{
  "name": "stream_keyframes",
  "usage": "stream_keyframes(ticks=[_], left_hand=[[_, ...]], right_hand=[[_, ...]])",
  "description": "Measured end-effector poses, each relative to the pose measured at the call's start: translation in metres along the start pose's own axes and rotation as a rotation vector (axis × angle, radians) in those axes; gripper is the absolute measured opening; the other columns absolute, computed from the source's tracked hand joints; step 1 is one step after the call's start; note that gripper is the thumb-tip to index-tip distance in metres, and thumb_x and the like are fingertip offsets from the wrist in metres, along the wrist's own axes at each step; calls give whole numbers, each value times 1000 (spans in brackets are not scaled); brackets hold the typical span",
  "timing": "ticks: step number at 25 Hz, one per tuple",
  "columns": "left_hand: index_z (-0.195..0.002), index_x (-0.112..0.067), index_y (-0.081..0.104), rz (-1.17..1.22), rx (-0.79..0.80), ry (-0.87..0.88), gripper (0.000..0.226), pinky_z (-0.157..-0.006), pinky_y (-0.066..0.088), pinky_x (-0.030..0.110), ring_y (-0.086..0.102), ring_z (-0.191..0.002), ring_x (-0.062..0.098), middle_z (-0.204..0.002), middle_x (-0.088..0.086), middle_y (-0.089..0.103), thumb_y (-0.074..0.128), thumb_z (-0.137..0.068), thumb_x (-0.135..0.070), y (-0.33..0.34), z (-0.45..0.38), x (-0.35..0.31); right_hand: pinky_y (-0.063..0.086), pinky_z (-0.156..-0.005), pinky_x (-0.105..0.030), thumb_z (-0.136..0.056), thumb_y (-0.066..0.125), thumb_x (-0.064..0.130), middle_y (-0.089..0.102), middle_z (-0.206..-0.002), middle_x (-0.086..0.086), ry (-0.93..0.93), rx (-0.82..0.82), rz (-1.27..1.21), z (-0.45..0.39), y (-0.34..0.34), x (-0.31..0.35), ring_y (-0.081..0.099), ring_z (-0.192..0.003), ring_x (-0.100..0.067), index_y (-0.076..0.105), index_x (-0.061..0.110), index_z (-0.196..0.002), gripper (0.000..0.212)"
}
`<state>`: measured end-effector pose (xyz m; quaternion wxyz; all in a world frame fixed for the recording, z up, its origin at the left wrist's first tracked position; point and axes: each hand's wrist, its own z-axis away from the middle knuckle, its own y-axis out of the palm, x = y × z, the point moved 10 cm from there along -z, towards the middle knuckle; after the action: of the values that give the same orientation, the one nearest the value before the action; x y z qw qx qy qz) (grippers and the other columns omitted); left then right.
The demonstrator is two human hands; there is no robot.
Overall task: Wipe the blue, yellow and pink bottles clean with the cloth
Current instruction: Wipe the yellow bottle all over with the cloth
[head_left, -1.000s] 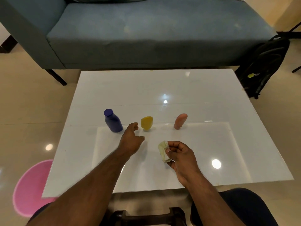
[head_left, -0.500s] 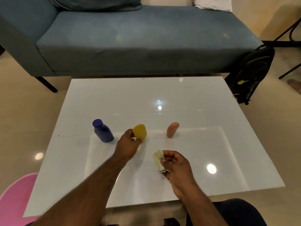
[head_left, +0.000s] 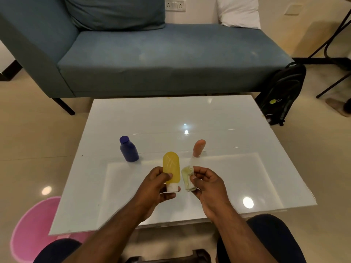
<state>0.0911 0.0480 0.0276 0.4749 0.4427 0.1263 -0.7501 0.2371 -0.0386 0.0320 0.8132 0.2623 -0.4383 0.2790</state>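
Note:
My left hand (head_left: 155, 184) grips the yellow bottle (head_left: 171, 168) by its lower part, white cap down, lifted above the white table (head_left: 218, 118). Right beside it my right hand (head_left: 208, 184) pinches a bunched pale yellow cloth (head_left: 187, 178), which almost touches the bottle's right side. The blue bottle (head_left: 129, 149) stands upright on the table to the left. Behind the cloth stands the pink bottle (head_left: 198, 148), tip up.
A blue sofa (head_left: 161, 54) runs along the table's far side. A black backpack (head_left: 281, 93) leans on the floor at the right. A pink round object (head_left: 32, 226) lies on the floor at the near left. My knees frame the table's near edge.
My left hand reached to the yellow bottle, closed on it and lifted it off the table toward me. My right hand brought the cloth up beside it. The view tilted upward.

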Motion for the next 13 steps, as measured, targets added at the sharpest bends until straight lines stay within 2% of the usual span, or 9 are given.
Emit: stream_keyframes(ticks=[3,7,10,12,13], left_hand=[[-121,-17,52,99,15,34,22,-74,58,39,72,-93,34,-117,16,67,51,-101,-22,3,39,3],[-127,-21,49,40,48,131,27,-66,54,36,70,-82,29,-107,14,74,48,-101,-17,9,75,0],[-128,-34,54,32,44,184,35,-65,53,36,67,-78,26,-106,9,72,55,-95,-20,16,92,-9],[-126,-36,59,118,53,197,37,-59,49,34,61,-69,21,-98,6,72,59,-91,-26,22,104,-15],[-126,-31,61,193,67,183,32,-56,46,32,57,-64,19,-92,6,70,58,-94,-30,26,109,-16]], right_hand=[[56,-82,-32,-88,64,8,72,-102,4,-183,-11,132,24,4,38,67,-96,-13,69,22,-106,23],[50,-83,-16,-90,62,16,65,-101,20,-579,-18,613,75,41,98,61,-95,2,68,24,-109,21],[48,-88,-17,-93,56,14,64,-107,9,-749,21,907,105,74,113,59,-96,-3,67,19,-111,22],[47,-91,-20,-94,54,13,64,-110,3,-794,38,963,119,82,117,58,-97,-7,66,17,-113,23],[47,-92,-22,-94,54,13,63,-111,2,-807,43,967,124,84,117,58,-98,-7,65,17,-114,23]])
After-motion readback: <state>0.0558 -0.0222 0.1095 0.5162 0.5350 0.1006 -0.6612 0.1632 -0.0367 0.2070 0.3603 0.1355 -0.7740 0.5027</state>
